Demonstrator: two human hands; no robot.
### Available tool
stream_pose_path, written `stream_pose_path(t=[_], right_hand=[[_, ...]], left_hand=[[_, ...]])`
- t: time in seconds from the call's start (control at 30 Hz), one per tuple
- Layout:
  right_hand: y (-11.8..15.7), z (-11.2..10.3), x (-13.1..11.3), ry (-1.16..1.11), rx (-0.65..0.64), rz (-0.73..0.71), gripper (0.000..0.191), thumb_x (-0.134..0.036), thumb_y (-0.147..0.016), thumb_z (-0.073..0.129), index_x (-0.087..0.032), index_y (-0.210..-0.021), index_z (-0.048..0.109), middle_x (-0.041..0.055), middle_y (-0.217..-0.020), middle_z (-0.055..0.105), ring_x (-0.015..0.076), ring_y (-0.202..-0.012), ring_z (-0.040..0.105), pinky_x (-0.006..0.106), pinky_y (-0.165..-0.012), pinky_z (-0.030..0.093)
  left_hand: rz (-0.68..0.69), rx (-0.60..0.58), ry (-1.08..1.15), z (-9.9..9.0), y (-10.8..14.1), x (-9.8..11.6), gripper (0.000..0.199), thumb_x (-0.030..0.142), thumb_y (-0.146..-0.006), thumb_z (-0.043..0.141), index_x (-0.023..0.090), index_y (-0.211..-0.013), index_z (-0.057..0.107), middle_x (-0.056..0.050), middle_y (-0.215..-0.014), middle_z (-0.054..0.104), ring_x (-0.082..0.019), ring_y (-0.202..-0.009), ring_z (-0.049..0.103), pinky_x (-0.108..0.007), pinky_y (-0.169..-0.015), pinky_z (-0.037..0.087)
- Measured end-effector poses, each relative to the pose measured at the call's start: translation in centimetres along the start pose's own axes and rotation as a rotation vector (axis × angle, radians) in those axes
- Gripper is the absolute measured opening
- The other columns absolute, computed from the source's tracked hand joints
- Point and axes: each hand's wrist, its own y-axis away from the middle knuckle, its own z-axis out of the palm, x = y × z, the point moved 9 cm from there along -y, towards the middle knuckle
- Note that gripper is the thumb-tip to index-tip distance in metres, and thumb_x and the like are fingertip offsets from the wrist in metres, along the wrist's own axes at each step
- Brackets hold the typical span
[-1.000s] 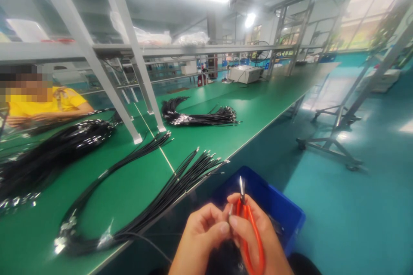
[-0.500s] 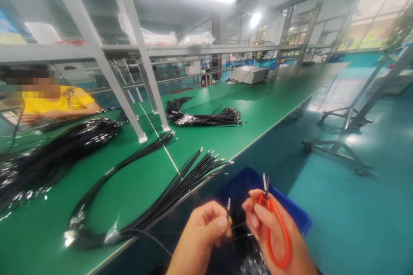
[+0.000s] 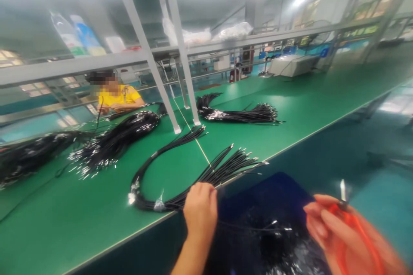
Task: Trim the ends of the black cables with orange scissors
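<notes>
My left hand is closed at the table's front edge, against a bundle of black cables with light tips. Its fingertips are hidden behind the hand. A thin black cable runs right from beside this hand, over a dark blue bin. My right hand, blurred, is wrapped round scissors with orange handles, their blades pointing up. Inside the bin lie black cables and shiny plastic. The bundle curves left across the green table, with clear plastic wrap round it.
More black cable bundles lie on the green table, one at the back and others at the left. Metal shelf posts rise from the table. A person in yellow sits across it. A white box stands farther back.
My left hand has moved from over the bin to the bundle at the table edge. My right hand has moved right with the scissors. The view has swung left.
</notes>
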Motion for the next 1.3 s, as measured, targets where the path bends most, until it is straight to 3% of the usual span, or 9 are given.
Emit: stream_pose_path(t=[0.1, 0.2, 0.4, 0.47, 0.57, 0.7, 0.8, 1.1, 1.3], right_hand=[[0.3, 0.7, 0.3, 0.003, -0.039, 0.012, 0.038, -0.036, -0.039, 0.088, -0.023, -0.07, 0.071, 0.0042, -0.061, 0.066, 0.0151, -0.053, 0.051, 0.027, -0.046, 0.044], [0.8, 1.5, 0.4, -0.008, -0.08, 0.027, 0.035, -0.034, -0.044, 0.087, -0.022, -0.072, 0.071, 0.0031, -0.061, 0.066, 0.0138, -0.054, 0.05, 0.025, -0.048, 0.044], [0.6, 0.9, -1.9, -0.105, -0.046, -0.126, 0.024, -0.021, -0.055, 0.081, -0.021, -0.076, 0.068, -0.0004, -0.062, 0.062, 0.0112, -0.053, 0.046, 0.023, -0.047, 0.039], [0.5, 0.9, -2.2, -0.108, -0.051, -0.17, 0.022, -0.019, -0.06, 0.077, -0.021, -0.079, 0.067, -0.0031, -0.059, 0.058, 0.0109, -0.052, 0.046, 0.022, -0.047, 0.038], [0.5, 1.2, -1.1, -0.075, -0.068, -0.155, 0.021, -0.021, -0.065, 0.076, -0.022, -0.082, 0.064, -0.0058, -0.055, 0.054, 0.0103, -0.05, 0.046, 0.022, -0.048, 0.037], [0.7, 1.5, 1.3, -0.025, -0.088, -0.075, 0.025, -0.022, -0.064, 0.078, -0.02, -0.082, 0.062, -0.0073, -0.052, 0.051, 0.0088, -0.045, 0.043, 0.02, -0.044, 0.034], [1.2, 2.0, 2.3, -0.082, -0.127, -0.031, 0.027, -0.023, -0.063, 0.079, -0.02, -0.083, 0.062, -0.0064, -0.056, 0.053, 0.0088, -0.046, 0.045, 0.02, -0.045, 0.036], [2.9, 2.7, 1.7, -0.213, -0.101, -0.091, 0.029, -0.018, -0.063, 0.078, -0.023, -0.088, 0.063, 0.0001, -0.074, 0.069, 0.0118, -0.054, 0.058, 0.025, -0.056, 0.047], [3.0, 2.9, 1.7, -0.197, -0.106, -0.085, 0.025, -0.021, -0.065, 0.078, -0.022, -0.084, 0.062, -0.0031, -0.07, 0.065, 0.0108, -0.054, 0.058, 0.024, -0.057, 0.046]], left_hand=[[-0.008, 0.035, -0.134, -1.5, -1.0, -2.1, 0.015, 0.009, -0.079, 0.05, 0.02, -0.076, 0.06, -0.008, -0.083, 0.059, -0.029, -0.086, 0.05, -0.041, -0.079, 0.035], [0.008, 0.014, -0.171, -1.9, -1.3, -2.7, 0.017, 0.007, -0.077, 0.05, 0.021, -0.068, 0.056, -0.006, -0.077, 0.058, -0.028, -0.083, 0.052, -0.039, -0.077, 0.037], [-0.011, -0.122, -0.001, -2.6, -2.7, -2.7, 0.005, 0.018, -0.077, 0.05, 0.023, -0.074, 0.05, 0.001, -0.068, 0.058, -0.021, -0.068, 0.058, -0.032, -0.067, 0.043], [0.026, -0.192, 0.102, -2.4, -3.1, -1.0, 0.004, 0.022, -0.076, 0.051, 0.023, -0.08, 0.051, 0.001, -0.072, 0.062, -0.02, -0.07, 0.06, -0.03, -0.067, 0.045], [0.13, -0.28, 0.246, -1.6, -2.6, 3.8, 0.011, 0.025, -0.077, 0.052, 0.023, -0.088, 0.055, 0.001, -0.08, 0.065, -0.019, -0.076, 0.062, -0.027, -0.069, 0.046], [0.306, -0.33, 0.503, -1.0, 0.4, 10.5, 0.014, 0.023, -0.079, 0.057, 0.022, -0.093, 0.062, 0.0, -0.076, 0.063, -0.018, -0.071, 0.06, -0.024, -0.067, 0.044], [0.431, -0.337, 0.594, -0.6, 2.4, 12.8, 0.013, 0.021, -0.082, 0.056, 0.023, -0.084, 0.069, -0.003, -0.076, 0.062, -0.016, -0.065, 0.058, -0.023, -0.06, 0.041], [0.182, -0.416, 0.805, 2.3, 3.1, 9.4, 0.02, 0.033, -0.082, 0.058, 0.02, -0.072, 0.068, -0.002, -0.066, 0.061, -0.016, -0.061, 0.052, -0.024, -0.06, 0.04], [0.235, -0.443, 0.712, 2.3, 3.6, 9.8, 0.017, 0.029, -0.082, 0.059, 0.02, -0.073, 0.069, -0.003, -0.07, 0.065, -0.019, -0.065, 0.057, -0.025, -0.062, 0.042]])
